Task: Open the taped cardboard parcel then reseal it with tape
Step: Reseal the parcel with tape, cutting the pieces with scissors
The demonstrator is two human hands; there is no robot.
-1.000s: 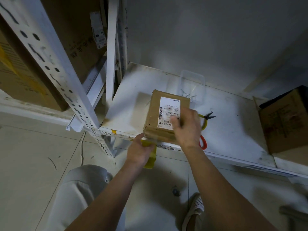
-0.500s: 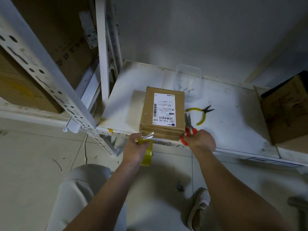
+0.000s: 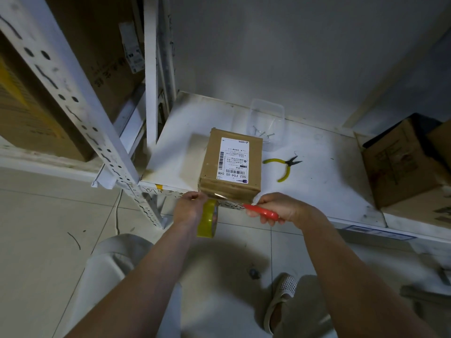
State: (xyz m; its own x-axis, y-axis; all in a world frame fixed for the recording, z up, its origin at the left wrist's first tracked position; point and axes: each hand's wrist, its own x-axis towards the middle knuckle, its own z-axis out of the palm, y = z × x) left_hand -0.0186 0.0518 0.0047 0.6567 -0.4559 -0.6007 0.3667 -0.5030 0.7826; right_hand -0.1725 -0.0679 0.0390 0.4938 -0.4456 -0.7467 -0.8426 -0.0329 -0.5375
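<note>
**Tape drawn to the parcel's front edge, scissors ready to cut**

The parcel (image 3: 230, 164), a brown cardboard box with a white shipping label (image 3: 233, 161) on top, sat at the front edge of a white metal shelf (image 3: 324, 181). The person's left hand (image 3: 189, 207) gripped a roll of yellowish tape (image 3: 208, 222) just below that edge, with a short glossy strip running from the roll up to the box's near face. The right hand (image 3: 278, 207) was closed around the red handles of a pair of scissors (image 3: 261, 211), held close beside the strip. The blades were too small and dim to make out, so whether they already touched the tape could not be told.

Judging from this, the resealing was well along and the step in hand was cutting the strip free of the roll. The next move would call for keeping the tape taut with the left hand, getting the blades across the strip close to the box, then pressing the loose end flat against the cardboard.

Behind the parcel stood a clear plastic tub (image 3: 267, 123) with a few nails or screws in it. Yellow-handled pliers (image 3: 284, 165) lay to its right, and an open cardboard box (image 3: 400, 162) sat farther right. The shelf belonged to a white perforated rack (image 3: 80, 103) against a plain grey wall (image 3: 292, 50), with large cartons (image 3: 29, 113) stored in the bay to the left and a pale tiled floor (image 3: 44, 230) below.
</note>
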